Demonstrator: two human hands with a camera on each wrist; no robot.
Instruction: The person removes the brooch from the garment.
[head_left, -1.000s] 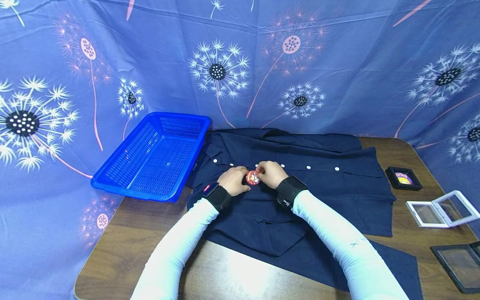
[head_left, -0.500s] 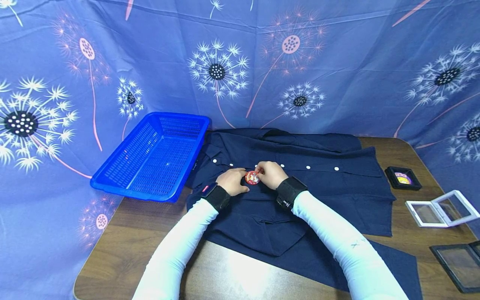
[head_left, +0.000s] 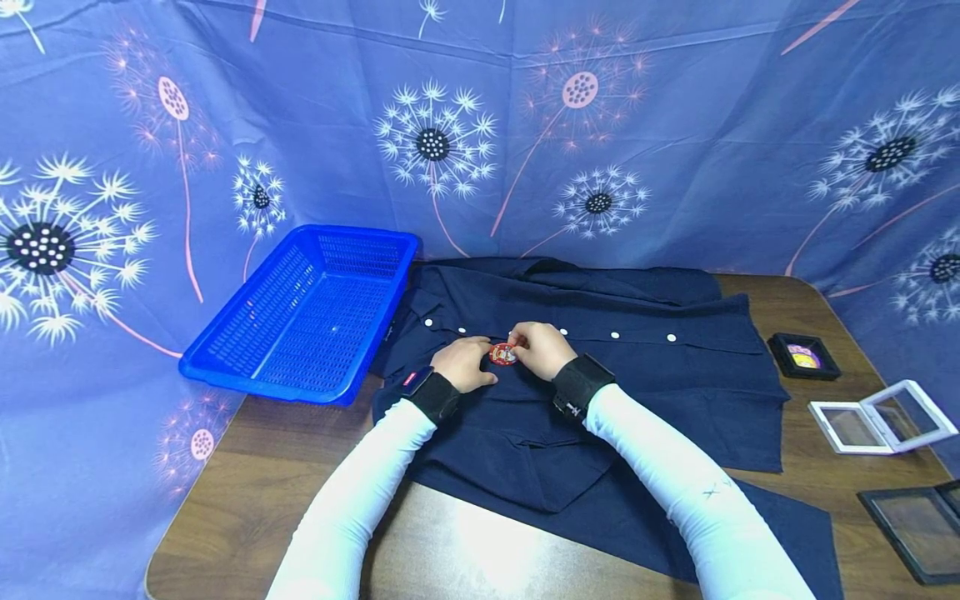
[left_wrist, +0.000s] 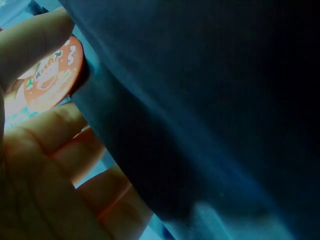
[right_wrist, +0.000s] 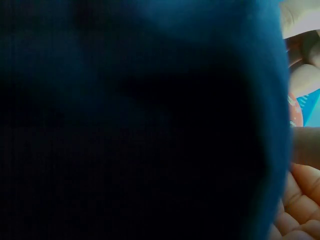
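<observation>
A round red button badge (head_left: 502, 354) with a cartoon print is held at the dark navy shirt (head_left: 652, 392), near its row of white buttons. My right hand (head_left: 542, 350) pinches the badge's right edge between thumb and fingertips. My left hand (head_left: 462, 364) rests on the cloth at the badge's left, thumb and fingers spread apart, a fingertip at the badge's rim. In the left wrist view the badge (left_wrist: 55, 75) shows between the thumb and the other fingers, which end at the dark cloth (left_wrist: 200, 125). Cloth fills most of the right wrist view, hiding much of the right hand's grip.
A blue plastic basket (head_left: 300, 317) stands at the left on the wooden table (head_left: 255, 475). At the right lie a black box with a yellow and purple badge (head_left: 804, 357), an open white frame (head_left: 851, 427) and an open black frame (head_left: 911, 533). A patterned curtain hangs behind.
The badge has tilted, its face showing as a narrower oval than a second ago. Both hands keep nearly the same place.
</observation>
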